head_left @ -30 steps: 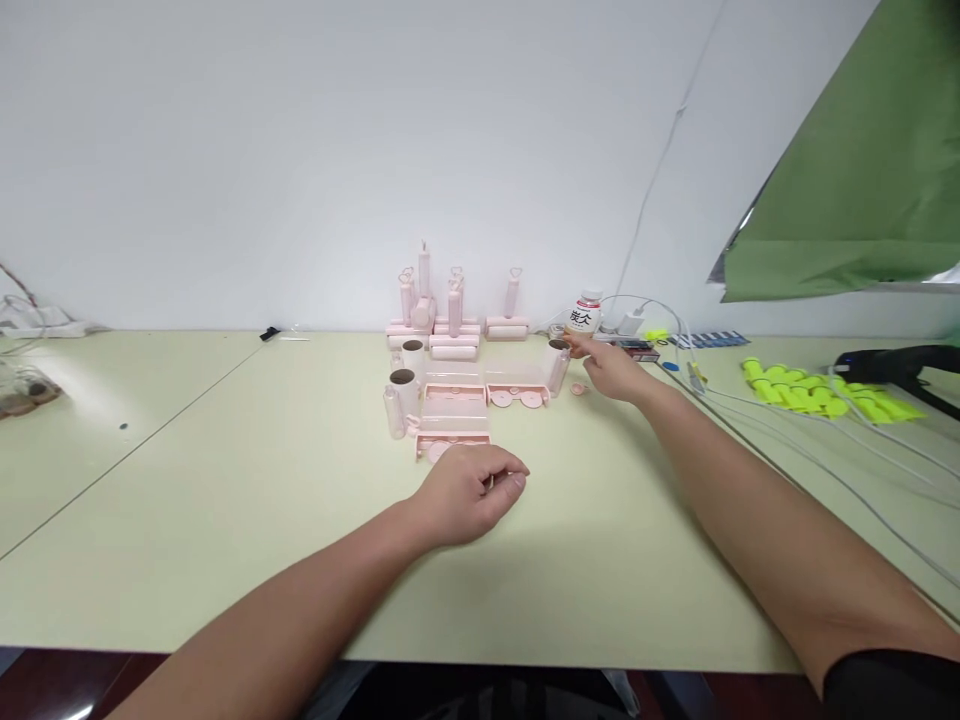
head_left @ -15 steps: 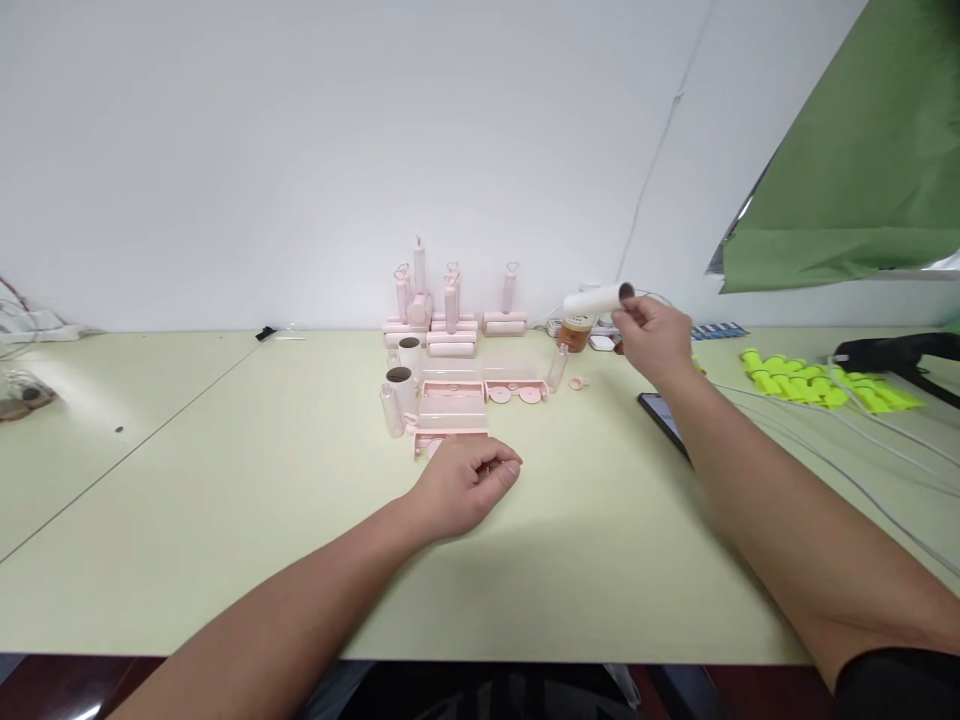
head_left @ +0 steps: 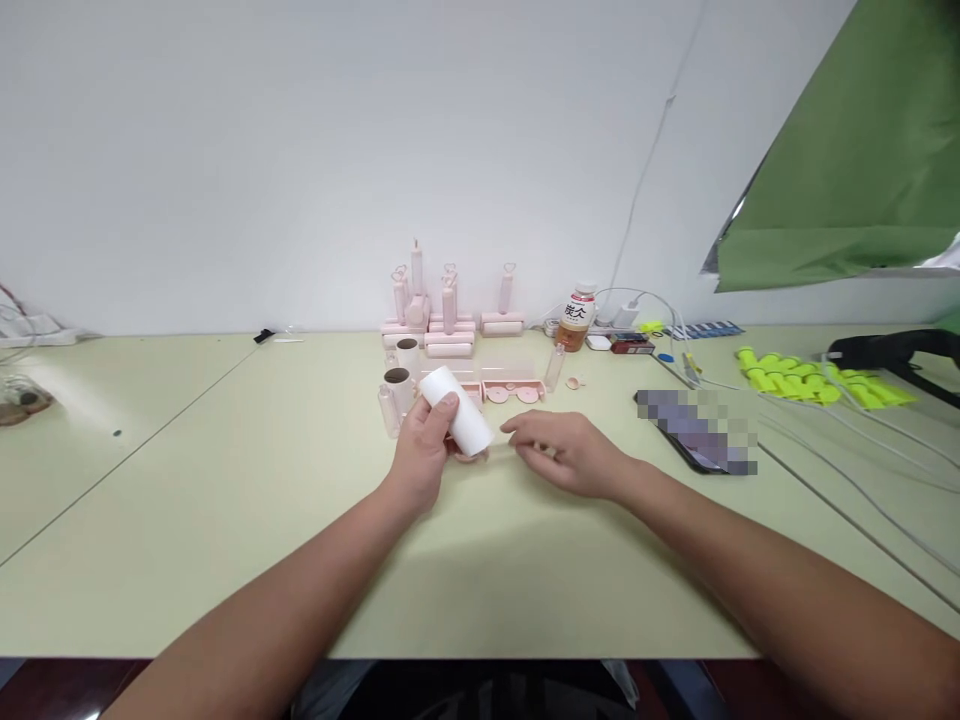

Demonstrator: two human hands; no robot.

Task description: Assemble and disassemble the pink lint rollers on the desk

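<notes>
A white lint roller refill roll (head_left: 459, 412) lies tilted in my left hand (head_left: 418, 448), thumb on top and fingers wrapped round its far side. To the right of it, my right hand (head_left: 566, 452) hovers above the table, fingers apart and holding nothing. Behind the roll are pink roller housings (head_left: 514, 393) and clear covers (head_left: 508, 369), partly hidden by it. Two more refill rolls (head_left: 397, 388) stand upright at the left, next to a clear pink handle (head_left: 387, 410). Another handle (head_left: 555, 368) stands near a small pink end piece (head_left: 574, 383).
Several assembled pink lint rollers (head_left: 448, 310) stand against the wall. At the right are a drink bottle (head_left: 576, 318), a phone (head_left: 694, 435), white cables (head_left: 855, 455), yellow-green pieces (head_left: 795, 378) and a black tool (head_left: 892, 352).
The refill roll has come from beside the bottle to the middle and passed from my right hand to my left. My right hand has moved back left and opened.
</notes>
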